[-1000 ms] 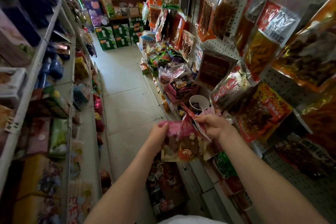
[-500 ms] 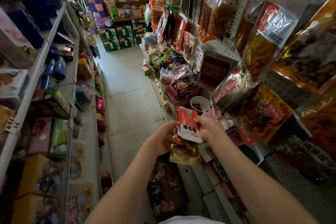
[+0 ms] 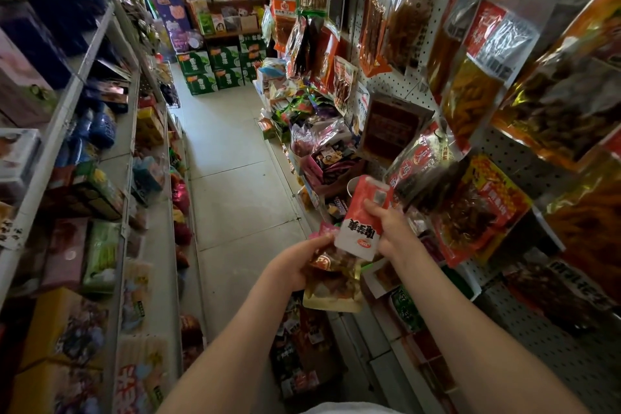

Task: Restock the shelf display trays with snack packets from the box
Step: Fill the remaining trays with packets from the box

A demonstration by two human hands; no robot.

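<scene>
The right hand [image 3: 391, 228] pinches a red-and-white snack packet [image 3: 363, 218] upright, just above the near edge of the right-side shelf trays [image 3: 336, 175]. The left hand [image 3: 295, 265] grips a bunch of clear packets [image 3: 334, 282] right below it, so the hands are close together.

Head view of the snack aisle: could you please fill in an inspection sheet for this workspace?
Surface: right-hand shelf crowded with snacks; pink tray full.
Job's things: red-and-white packet; bundle of packets.
Clutter: hanging bags overlap on the pegboard.
Grippers: left hand grips the bundle; right hand pinches the red-and-white packet.
Cables: nothing seen.
Surroundings: tiled floor, left shelving, green cartons at the aisle's end.
</scene>
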